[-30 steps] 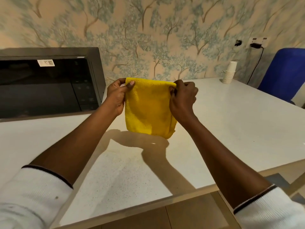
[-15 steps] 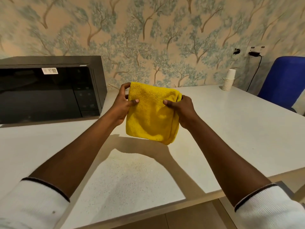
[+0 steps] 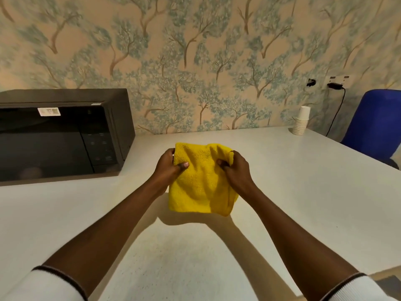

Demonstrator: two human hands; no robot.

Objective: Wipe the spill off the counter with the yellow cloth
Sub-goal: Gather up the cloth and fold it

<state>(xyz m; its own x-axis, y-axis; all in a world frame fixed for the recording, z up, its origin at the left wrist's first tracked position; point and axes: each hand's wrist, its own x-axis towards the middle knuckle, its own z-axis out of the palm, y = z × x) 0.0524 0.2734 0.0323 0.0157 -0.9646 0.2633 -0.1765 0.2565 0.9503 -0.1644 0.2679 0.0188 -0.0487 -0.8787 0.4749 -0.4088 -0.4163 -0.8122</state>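
Note:
The folded yellow cloth (image 3: 200,183) hangs between both hands, just above the white counter (image 3: 303,181). My left hand (image 3: 168,165) grips its upper left edge, thumb across the front. My right hand (image 3: 235,166) pinches the upper right edge, where the fabric bunches. The cloth's lower edge is close to the counter surface; I cannot tell whether it touches. No spill shows clearly on the counter; only fine specks appear on the lit patch near me.
A black microwave (image 3: 65,135) stands on the counter at the left against the wallpapered wall. A stack of white paper cups (image 3: 301,123) sits at the back right. A blue chair (image 3: 375,127) is beyond the counter's right edge, below a plugged wall socket (image 3: 336,83).
Both hands have lowered the cloth toward the counter and slid down its sides. The top edge now sags and bunches between them. The view has tilted upward.

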